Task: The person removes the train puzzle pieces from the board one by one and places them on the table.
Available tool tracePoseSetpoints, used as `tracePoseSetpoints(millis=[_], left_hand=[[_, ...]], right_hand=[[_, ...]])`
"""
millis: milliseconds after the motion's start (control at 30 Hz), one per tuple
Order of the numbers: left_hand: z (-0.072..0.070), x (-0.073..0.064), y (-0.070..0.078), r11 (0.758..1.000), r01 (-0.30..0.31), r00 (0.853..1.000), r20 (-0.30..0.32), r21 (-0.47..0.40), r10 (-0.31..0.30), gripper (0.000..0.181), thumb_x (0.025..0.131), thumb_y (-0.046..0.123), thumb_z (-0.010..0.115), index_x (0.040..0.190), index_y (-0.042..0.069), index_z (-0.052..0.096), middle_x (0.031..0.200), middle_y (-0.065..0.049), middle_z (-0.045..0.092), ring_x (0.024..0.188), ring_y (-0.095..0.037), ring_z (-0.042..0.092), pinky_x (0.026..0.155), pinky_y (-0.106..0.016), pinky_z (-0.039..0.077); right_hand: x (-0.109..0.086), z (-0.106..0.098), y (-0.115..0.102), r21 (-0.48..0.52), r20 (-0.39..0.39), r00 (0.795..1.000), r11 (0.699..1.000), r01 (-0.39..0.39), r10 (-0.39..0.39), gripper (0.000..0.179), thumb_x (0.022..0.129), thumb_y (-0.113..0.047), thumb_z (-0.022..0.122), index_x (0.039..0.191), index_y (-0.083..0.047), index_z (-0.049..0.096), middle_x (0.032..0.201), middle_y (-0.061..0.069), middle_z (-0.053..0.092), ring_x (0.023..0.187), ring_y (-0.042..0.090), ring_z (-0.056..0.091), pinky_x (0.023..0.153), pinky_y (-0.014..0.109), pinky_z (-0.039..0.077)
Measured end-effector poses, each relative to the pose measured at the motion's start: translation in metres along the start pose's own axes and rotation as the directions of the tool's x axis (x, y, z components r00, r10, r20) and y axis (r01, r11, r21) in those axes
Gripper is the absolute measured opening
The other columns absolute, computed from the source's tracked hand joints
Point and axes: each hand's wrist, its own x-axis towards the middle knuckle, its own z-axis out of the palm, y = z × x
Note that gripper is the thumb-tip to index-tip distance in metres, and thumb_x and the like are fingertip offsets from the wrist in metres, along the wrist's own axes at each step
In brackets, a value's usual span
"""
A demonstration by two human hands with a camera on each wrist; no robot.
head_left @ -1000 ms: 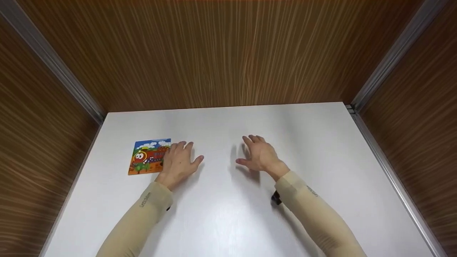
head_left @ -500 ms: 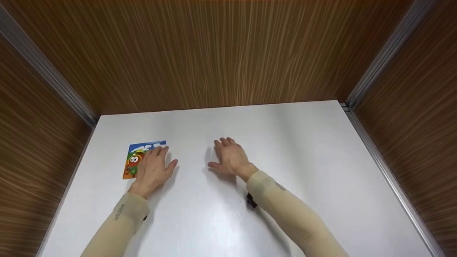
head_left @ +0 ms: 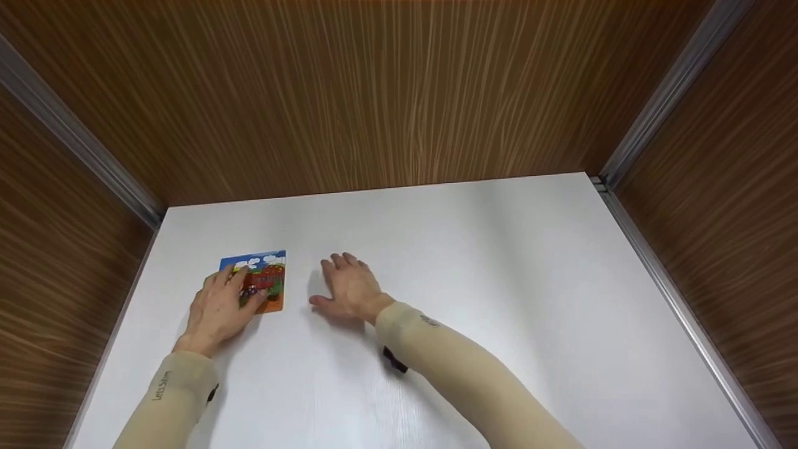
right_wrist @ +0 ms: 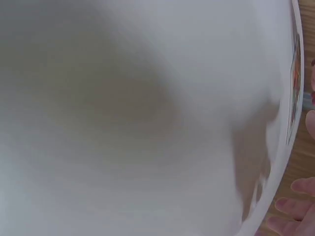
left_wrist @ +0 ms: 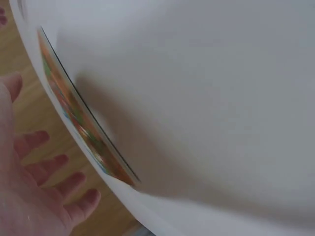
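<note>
A square, thin picture board lies flat on the white table, left of its middle. Its print shows a cartoon train under blue sky with white clouds. My left hand is over the board's left part and hides it in the head view. From the left wrist, those fingers are spread and apart from the board's edge. To the right of the board, my right hand has its fingers extended, with a shadow beneath. Both hands hold nothing.
Brown wood-grain panels rise at the back and both sides of the table. Metal rails run along the corners. Each sleeved forearm has a small dark device at the wrist.
Both hands have moved left. My left hand has passed from the board's right edge to its left part, uncovering the right side. My right hand is now close to the board.
</note>
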Motion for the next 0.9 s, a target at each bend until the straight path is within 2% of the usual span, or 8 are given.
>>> tracePoseSetpoints(millis=[100,233,533,733,900], left_hand=[[-0.001,-0.001,-0.012,1.000,0.014,0.999,0.042,-0.016,-0.014,0.083,0.112,0.053,0.061,0.171,-0.002,0.040,0.179,-0.038,0.028,0.162,-0.063,0.030,0.129,-0.082,0.030],[0.001,-0.002,-0.021,0.999,0.021,0.998,0.067,-0.042,-0.019,0.086,0.111,0.058,0.062,0.172,0.001,0.040,0.180,-0.037,0.026,0.164,-0.063,0.029,0.128,-0.082,0.032],[0.004,0.000,-0.026,0.999,-0.016,0.998,0.062,-0.049,0.019,0.081,0.109,0.052,0.069,0.168,0.000,0.048,0.178,-0.037,0.031,0.162,-0.063,0.034,0.128,-0.080,0.036],[0.007,0.000,-0.028,0.999,-0.025,0.998,0.061,-0.027,0.027,0.074,0.107,0.044,0.072,0.164,-0.001,0.054,0.176,-0.035,0.038,0.160,-0.061,0.037,0.128,-0.077,0.038],[0.005,0.001,-0.028,0.999,-0.027,0.998,0.053,-0.024,0.029,0.074,0.107,0.044,0.073,0.163,0.000,0.054,0.175,-0.035,0.039,0.160,-0.061,0.038,0.127,-0.077,0.039]], right_hand=[[0.007,0.005,-0.015,0.000,0.005,1.000,1.000,-0.001,0.001,0.090,0.106,-0.072,0.059,0.175,-0.018,0.040,0.183,0.010,0.040,0.172,0.033,0.037,0.140,0.051,0.035],[0.016,0.012,-0.030,-0.023,0.003,1.000,1.000,0.009,-0.009,0.091,0.105,-0.074,0.058,0.176,-0.021,0.038,0.186,0.008,0.035,0.174,0.031,0.033,0.140,0.048,0.035],[0.035,0.025,-0.057,-0.035,0.034,0.998,0.998,0.059,-0.058,0.089,0.106,-0.070,0.059,0.177,-0.022,0.037,0.185,0.005,0.038,0.173,0.027,0.037,0.140,0.041,0.035],[0.040,0.033,-0.065,-0.059,0.051,0.996,0.996,0.071,-0.068,0.086,0.107,-0.072,0.057,0.176,-0.024,0.038,0.183,0.002,0.041,0.171,0.024,0.039,0.140,0.040,0.036],[0.046,0.037,-0.070,-0.065,0.061,0.993,0.993,0.101,-0.097,0.084,0.108,-0.070,0.058,0.176,-0.023,0.038,0.184,0.001,0.039,0.172,0.024,0.038,0.140,0.040,0.036]])
